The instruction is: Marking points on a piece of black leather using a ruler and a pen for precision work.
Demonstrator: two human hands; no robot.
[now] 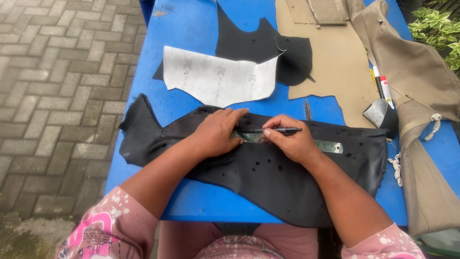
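A long black fabric piece lies across the near part of the blue table. On it rests a metal ruler, partly hidden under both hands. My left hand presses flat on the ruler's left end and the fabric. My right hand grips a black pen, held almost level along the ruler's upper edge, its tip pointing left toward my left fingers.
A white pattern piece overlaps another black cut piece further back. Tan material and a tan fabric bundle fill the right side, with markers and a small black piece. Brick paving lies left.
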